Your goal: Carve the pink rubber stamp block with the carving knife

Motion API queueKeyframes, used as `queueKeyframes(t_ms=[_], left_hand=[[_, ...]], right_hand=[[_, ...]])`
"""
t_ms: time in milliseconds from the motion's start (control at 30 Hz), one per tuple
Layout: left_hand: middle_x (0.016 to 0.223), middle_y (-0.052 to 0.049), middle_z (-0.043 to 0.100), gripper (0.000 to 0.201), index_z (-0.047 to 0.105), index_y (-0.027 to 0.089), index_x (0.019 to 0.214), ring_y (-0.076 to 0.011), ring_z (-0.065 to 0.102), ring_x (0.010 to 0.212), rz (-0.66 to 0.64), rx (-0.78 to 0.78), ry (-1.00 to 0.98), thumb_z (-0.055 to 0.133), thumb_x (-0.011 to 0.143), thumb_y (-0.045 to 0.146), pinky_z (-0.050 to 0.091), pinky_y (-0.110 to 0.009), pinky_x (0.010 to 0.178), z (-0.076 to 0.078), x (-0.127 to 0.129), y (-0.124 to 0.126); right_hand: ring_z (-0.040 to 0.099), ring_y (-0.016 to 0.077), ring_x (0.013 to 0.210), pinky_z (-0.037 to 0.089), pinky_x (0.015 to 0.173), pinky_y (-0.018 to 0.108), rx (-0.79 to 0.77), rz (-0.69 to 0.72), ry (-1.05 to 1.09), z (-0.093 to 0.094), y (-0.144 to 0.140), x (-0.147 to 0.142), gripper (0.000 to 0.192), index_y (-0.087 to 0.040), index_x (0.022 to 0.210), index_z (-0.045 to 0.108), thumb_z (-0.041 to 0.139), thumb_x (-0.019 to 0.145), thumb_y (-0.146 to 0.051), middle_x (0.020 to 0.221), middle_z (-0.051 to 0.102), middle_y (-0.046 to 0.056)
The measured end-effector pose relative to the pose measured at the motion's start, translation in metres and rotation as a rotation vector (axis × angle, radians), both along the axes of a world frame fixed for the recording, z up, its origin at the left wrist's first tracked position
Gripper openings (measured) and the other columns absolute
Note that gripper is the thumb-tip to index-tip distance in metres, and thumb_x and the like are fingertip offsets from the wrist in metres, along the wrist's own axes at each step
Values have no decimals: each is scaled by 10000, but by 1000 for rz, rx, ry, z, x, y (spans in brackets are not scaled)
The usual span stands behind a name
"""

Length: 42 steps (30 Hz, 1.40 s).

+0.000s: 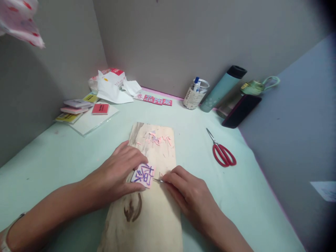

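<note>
A small pale pink carving block (141, 176) with a purple character drawn on it lies on the wooden board (162, 217). My left hand (126, 169) grips this block by its edges, thumb and fingers on opposite sides. In my right hand (187, 187) is a thin metal carving knife (158, 180), pinched near its tip. The knife's point meets or nearly meets the block's right edge; exact contact cannot be made out. Most of the knife's handle is hidden by my fingers. Pink shavings (156, 139) are scattered on the board's far part.
Red-handled scissors (223, 154) lie to the right. Behind stand a pen jar (194, 96), a teal bottle (223, 89) and a leaning phone (241, 111). Carved character tiles (157, 100), tissues (110, 89) and several wrapped blocks (100, 109) are at the back left.
</note>
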<state>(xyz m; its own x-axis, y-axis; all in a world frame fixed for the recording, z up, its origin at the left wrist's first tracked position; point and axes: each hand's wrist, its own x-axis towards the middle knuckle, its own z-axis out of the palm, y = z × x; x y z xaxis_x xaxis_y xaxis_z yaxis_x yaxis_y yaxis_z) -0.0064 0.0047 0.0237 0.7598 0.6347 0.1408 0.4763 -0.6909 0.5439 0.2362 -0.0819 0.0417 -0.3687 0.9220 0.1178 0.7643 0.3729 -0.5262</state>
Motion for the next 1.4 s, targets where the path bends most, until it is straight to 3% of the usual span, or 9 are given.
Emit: queueKeyframes(t_ms=[367,933,1200,1400], left_hand=[[1040,-10,641,371,567,235,1107,-243,579,1024,6,-13,0,801,834,326,260,-458,1129,1,0,0],[1044,-6,654,377,571,231,1107,-244,598,1034,6,18,9,801,833,352,228,-468,1157,-2,1,2],[1040,-9,634,390,553,223,1102,-238,585,1026,2,16,11,811,832,338,199,-470,1167,-2,1,1],[1038,-3,632,406,551,223,1120,-237,588,1034,-10,26,8,808,844,375,189,-464,1171,-2,-1,1]], right_hand=[[663,176,721,506,591,282,68,-12,-83,-7,-4,-2,269,-194,1072,697,438,1031,-131,940,671,77],[628,161,703,480,593,270,-7,32,-60,0,-2,-1,282,-200,1045,694,412,1050,-200,906,647,59],[621,166,808,510,700,290,-139,35,160,8,-3,2,257,-211,1149,651,441,1016,-146,974,624,58],[622,158,794,492,674,273,-171,55,117,10,-3,1,240,-226,1123,668,464,1019,-153,962,632,41]])
